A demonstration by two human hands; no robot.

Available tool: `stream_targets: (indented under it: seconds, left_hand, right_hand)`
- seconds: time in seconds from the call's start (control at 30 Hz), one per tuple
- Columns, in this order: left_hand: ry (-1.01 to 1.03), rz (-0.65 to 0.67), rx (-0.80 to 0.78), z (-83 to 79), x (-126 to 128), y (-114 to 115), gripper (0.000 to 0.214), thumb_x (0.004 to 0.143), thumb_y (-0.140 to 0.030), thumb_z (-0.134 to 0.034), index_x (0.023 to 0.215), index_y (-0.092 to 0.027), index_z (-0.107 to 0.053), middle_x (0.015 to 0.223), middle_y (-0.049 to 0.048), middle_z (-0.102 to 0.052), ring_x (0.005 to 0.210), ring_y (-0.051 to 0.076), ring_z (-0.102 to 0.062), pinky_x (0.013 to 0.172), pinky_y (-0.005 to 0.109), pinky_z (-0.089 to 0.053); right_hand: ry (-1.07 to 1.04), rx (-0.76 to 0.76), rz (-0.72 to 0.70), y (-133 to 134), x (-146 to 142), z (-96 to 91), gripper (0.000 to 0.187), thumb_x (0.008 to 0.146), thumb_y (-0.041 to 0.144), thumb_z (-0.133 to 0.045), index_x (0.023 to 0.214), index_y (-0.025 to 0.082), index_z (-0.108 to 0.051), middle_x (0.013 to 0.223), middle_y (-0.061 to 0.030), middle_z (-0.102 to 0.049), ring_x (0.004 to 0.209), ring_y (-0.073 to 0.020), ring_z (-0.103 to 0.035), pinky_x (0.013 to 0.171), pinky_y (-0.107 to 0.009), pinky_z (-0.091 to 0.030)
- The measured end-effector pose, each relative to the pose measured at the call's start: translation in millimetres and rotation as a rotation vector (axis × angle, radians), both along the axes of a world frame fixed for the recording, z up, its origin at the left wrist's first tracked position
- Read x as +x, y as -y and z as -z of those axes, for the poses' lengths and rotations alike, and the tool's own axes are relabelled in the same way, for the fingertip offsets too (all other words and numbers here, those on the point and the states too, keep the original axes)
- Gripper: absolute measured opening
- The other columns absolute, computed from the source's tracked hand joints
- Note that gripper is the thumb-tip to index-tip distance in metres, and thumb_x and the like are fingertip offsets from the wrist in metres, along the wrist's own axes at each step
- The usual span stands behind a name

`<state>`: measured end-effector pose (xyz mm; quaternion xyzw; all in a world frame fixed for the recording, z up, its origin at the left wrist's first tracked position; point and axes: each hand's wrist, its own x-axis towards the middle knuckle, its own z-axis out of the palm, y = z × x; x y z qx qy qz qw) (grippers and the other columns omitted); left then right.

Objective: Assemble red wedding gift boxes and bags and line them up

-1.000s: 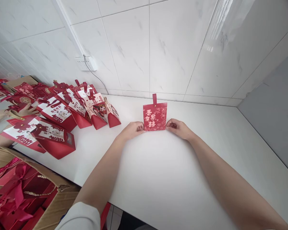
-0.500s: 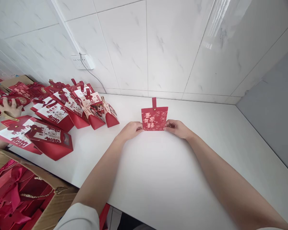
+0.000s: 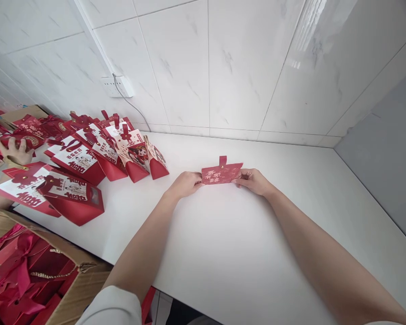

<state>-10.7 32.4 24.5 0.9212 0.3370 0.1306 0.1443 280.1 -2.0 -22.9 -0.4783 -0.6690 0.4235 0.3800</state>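
Note:
A small red gift box (image 3: 222, 174) with pale printed characters and a ribbon loop on top stands on the white table (image 3: 223, 253) in front of me. Its printed face leans back and looks foreshortened. My left hand (image 3: 186, 183) pinches the lower left corner of the box. At the lower right side, my right hand (image 3: 253, 181) grips it with thumb and fingers. Whatever lies behind the printed face is hidden from me.
Several red and white gift boxes (image 3: 79, 158) stand in a cluster to the left. A cardboard carton (image 3: 84, 275) full of red boxes is at lower left. Another person's hand (image 3: 15, 151) rests among red boxes at far left. A wall socket (image 3: 117, 86) has a cable.
The red box's printed face has tipped backward, and its ribbon loop now sits lower. Both my hands keep hold at its lower sides and have barely moved.

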Motion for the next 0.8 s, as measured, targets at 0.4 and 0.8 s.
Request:
stream_targets:
  seconds: [0.4, 0.8]
  left_hand:
    - [0.212, -0.201, -0.206, 14.9, -10, -7, 0.015, 0.080, -0.034, -0.060, 0.081, -0.019, -0.062, 0.079, -0.0002, -0.062, 0.068, 0.013, -0.054, 0.063, 0.024, -0.043]
    - [0.109, -0.088, -0.086, 9.7, -2, -7, 0.016, 0.084, -0.027, -0.053, 0.080, -0.018, -0.066, 0.079, 0.0032, -0.061, 0.067, 0.015, -0.054, 0.065, 0.027, -0.041]
  right_hand:
    - [0.176, 0.162, 0.102, -2, -9, 2.5, 0.024, 0.081, 0.046, -0.063, 0.084, 0.022, -0.067, 0.089, -0.0035, -0.068, 0.070, -0.0169, -0.055, 0.066, -0.032, -0.045]
    - [0.335, 0.276, 0.033, -4, -10, -2.1, 0.017, 0.088, 0.034, -0.050, 0.083, 0.022, -0.060, 0.089, -0.0070, -0.066, 0.074, -0.0204, -0.059, 0.069, -0.034, -0.046]
